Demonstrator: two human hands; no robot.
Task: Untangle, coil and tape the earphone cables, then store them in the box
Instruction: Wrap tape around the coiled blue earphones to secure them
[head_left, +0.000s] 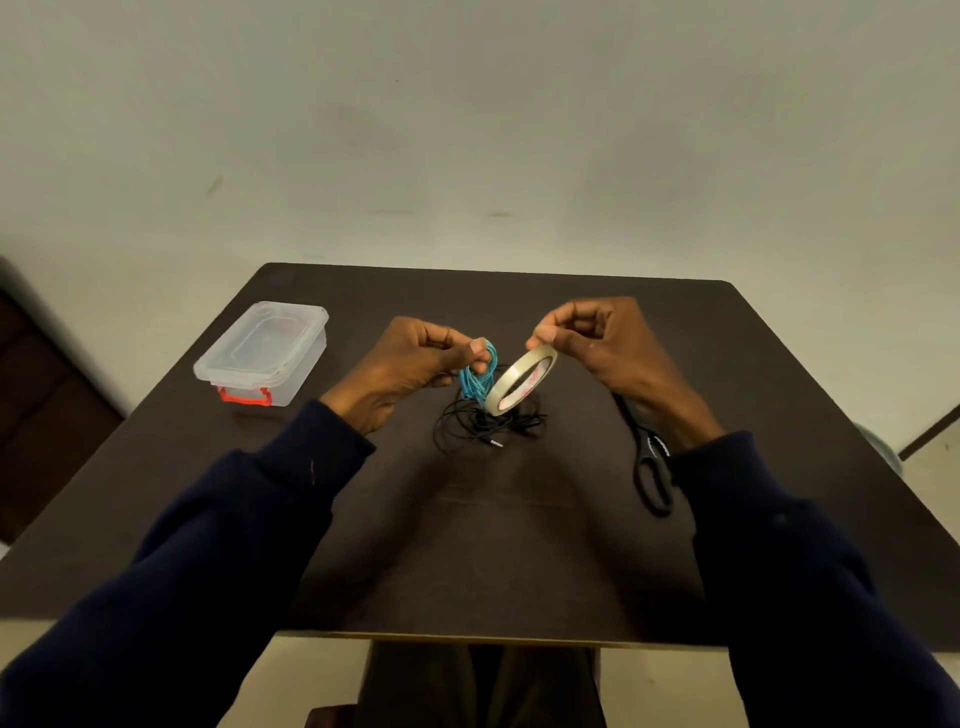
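My left hand (410, 366) pinches a coiled blue earphone cable (480, 376) and holds it above the table. My right hand (597, 343) pinches the top rim of a clear tape roll (521, 380), which hangs tilted just right of the blue coil. Under both lies a tangled black earphone cable (485, 423) on the dark table (493, 545), its plug pointing toward me. The clear plastic box (262, 353) with a red latch stands at the far left with its lid on.
Black scissors (652, 467) lie on the table at the right, partly under my right wrist. The table's near edge runs just in front of my lap. A pale wall rises behind the far edge.
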